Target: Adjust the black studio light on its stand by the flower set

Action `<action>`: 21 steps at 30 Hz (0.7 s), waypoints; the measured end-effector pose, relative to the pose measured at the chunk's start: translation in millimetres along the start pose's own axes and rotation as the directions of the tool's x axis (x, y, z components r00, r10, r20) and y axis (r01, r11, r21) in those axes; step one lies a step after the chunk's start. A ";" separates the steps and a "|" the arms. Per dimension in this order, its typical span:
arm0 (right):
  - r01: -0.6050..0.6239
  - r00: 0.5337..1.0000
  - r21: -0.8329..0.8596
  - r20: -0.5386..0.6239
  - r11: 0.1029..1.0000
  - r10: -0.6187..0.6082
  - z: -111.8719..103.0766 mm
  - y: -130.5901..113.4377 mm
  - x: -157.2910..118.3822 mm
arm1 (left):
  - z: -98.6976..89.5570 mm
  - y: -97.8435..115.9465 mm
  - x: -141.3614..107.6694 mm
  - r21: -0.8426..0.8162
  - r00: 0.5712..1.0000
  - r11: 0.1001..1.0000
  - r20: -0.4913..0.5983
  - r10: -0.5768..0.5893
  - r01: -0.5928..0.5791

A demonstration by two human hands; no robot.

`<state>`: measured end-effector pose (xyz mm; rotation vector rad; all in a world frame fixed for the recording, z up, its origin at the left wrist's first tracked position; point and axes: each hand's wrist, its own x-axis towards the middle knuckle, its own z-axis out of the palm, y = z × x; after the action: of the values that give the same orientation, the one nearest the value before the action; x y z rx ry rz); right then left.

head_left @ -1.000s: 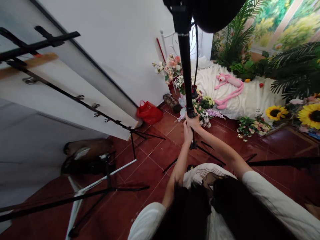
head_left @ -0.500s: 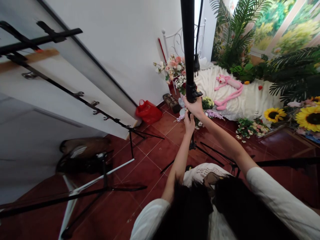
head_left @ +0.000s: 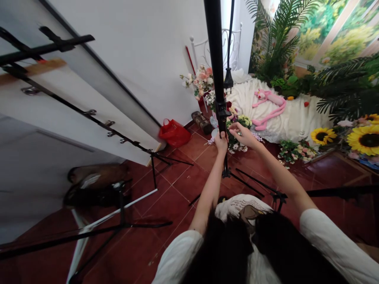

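Observation:
A black stand pole (head_left: 215, 59) rises from the floor past the top of the view. My left hand (head_left: 221, 142) is wrapped round it just below a black clamp collar (head_left: 222, 110). My right hand (head_left: 241, 134) is off the pole, a little to its right, with the fingers partly curled and apart and nothing in them. A black plug (head_left: 228, 79) hangs on its cable close beside the pole. The stand's legs (head_left: 245, 182) spread on the red tiles beneath my hands.
A rack with rings and another tripod stand at the left, near a red bag (head_left: 174, 133). Beyond my hands are flowers and a white cloth with a pink plush toy (head_left: 271, 102). Sunflowers (head_left: 368, 139) and another black pole (head_left: 343, 192) are at the right.
My right hand has let go of the pole's collar and moved right and down. The pole has shifted slightly left. My left hand still holds it.

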<state>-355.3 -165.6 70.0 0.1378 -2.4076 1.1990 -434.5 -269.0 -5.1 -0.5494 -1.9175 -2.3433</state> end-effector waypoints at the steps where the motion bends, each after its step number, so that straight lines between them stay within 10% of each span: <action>1: -0.026 1.000 -0.055 0.010 0.998 0.026 1.4 6.5 -9.6 | -0.4 -0.1 0.0 0.009 1.000 1.000 0.006 0.002 -0.002; 9: -0.166 0.978 -0.212 0.090 0.963 0.188 30.3 35.1 -32.0 | -1.1 -1.2 -0.2 0.029 1.000 1.000 0.025 -0.009 0.008; 21: -0.320 0.905 0.439 -0.122 0.840 0.408 51.8 61.6 -23.1 | -1.6 4.4 -1.3 0.011 1.000 1.000 0.028 0.006 -0.006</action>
<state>-369.7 -170.3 -12.3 -0.3287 -2.0178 1.7890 -432.5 -271.7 -1.6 -0.5896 -1.9358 -2.3326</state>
